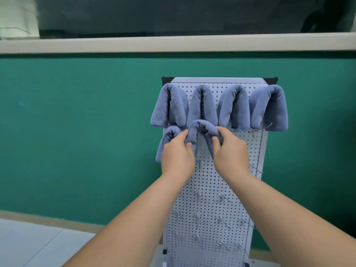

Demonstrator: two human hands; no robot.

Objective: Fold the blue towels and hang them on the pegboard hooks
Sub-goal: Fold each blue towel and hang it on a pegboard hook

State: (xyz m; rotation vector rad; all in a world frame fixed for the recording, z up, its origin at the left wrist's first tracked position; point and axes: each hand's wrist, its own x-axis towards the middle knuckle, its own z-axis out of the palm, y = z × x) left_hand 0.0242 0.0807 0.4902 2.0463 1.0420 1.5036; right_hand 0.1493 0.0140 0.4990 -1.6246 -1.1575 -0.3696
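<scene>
Hands, left hand (177, 153) and right hand (230, 149), pinch soft arched blue towel (200, 127) against perforated pegboard (212, 180).

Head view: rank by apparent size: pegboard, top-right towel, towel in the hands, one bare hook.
1. pegboard
2. top-right towel
3. held towel: shows less, but the left hand and right hand cover part, so its order against 2 is unsure
4. bare hook
</scene>
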